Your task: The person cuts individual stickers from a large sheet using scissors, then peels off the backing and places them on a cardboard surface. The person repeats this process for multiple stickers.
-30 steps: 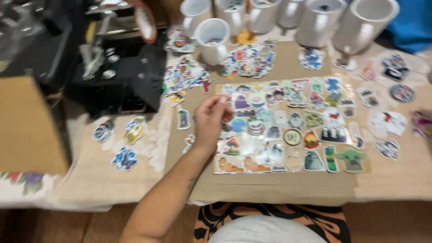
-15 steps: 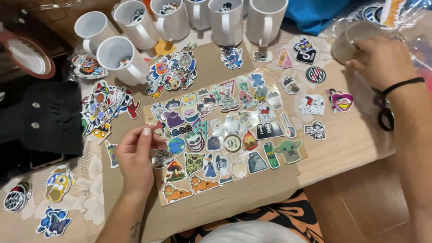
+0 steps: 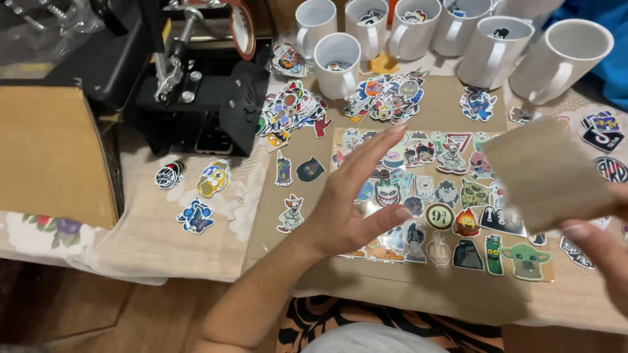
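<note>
Covering most of the view, we note a tabletop (image 3: 150, 242) under a beige woven cloth, with a flat brown cardboard sheet (image 3: 451, 104) laid over its middle. At far left lies a plain brown cardboard box (image 3: 49, 150); just beside it stands a black metal press machine (image 3: 190, 98) with a lever arm. Along the far edge we count a row of white ceramic mugs (image 3: 559, 59), several with small items inside.

On the cardboard sheet sits a glossy clear sheet of arranged cartoon stickers (image 3: 451, 196), set in rough rows. Two loose heaps of colourful die-cut stickers (image 3: 386, 98) lie beyond it, near the mugs. A few single stickers (image 3: 212, 178) are scattered on the cloth in front of the press.

Our left hand (image 3: 356, 202) hovers spread open over the left part of the sticker sheet, fingers extended, thumb out, holding nothing; whether it touches the sheet we cannot tell. Our right hand (image 3: 602, 252), at the right edge and partly cut off, pinches a blurred tan rectangular cardboard piece (image 3: 546, 173), which is tilted above the right side of the sticker sheet.
</note>
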